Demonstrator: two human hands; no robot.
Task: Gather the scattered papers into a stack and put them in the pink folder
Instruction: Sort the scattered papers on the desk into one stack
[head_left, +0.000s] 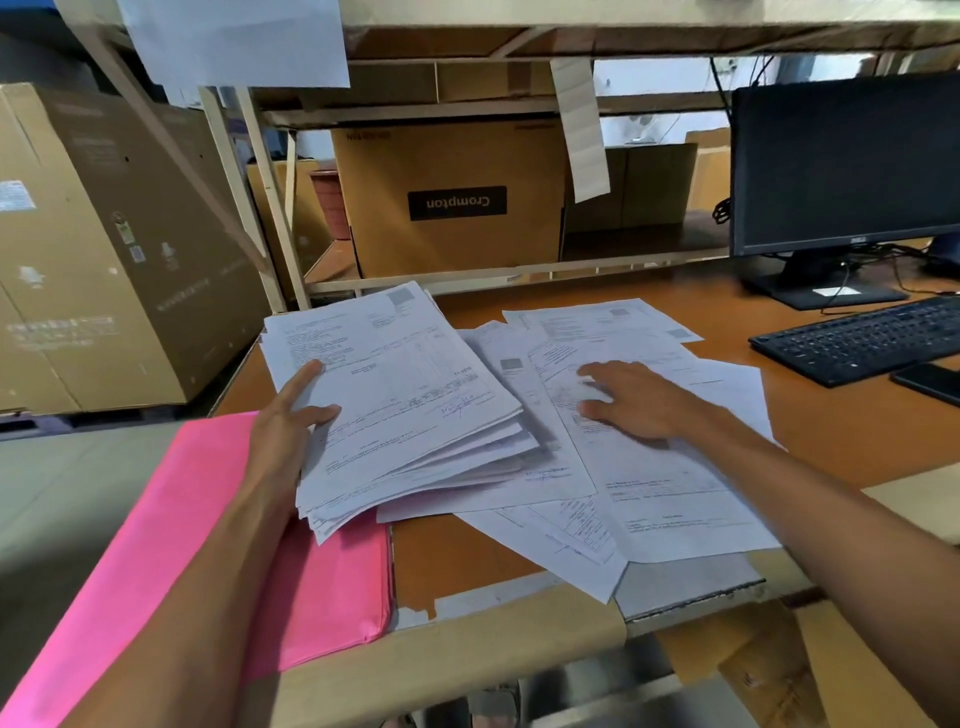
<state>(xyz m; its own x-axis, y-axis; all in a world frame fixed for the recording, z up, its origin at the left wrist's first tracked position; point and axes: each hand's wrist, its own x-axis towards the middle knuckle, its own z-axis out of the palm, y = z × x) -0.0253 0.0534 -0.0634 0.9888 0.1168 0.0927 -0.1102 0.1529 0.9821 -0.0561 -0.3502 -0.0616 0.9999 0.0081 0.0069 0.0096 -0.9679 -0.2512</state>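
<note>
My left hand (285, 415) grips the left edge of a thick stack of printed papers (405, 395), thumb on top, holding it tilted above the desk. The pink folder (332, 587) lies flat under that hand and forearm at the desk's left front corner. My right hand (631, 397) rests palm down, fingers spread, on several loose sheets (670, 493) fanned out across the middle of the orange desk (841, 431). Some sheets overhang the front edge.
A black keyboard (862, 340) and a dark phone (930, 382) lie at the right, with a monitor (841, 161) behind them. Cardboard boxes (452, 202) fill the shelf behind the desk, and a large box (104, 249) stands at the left.
</note>
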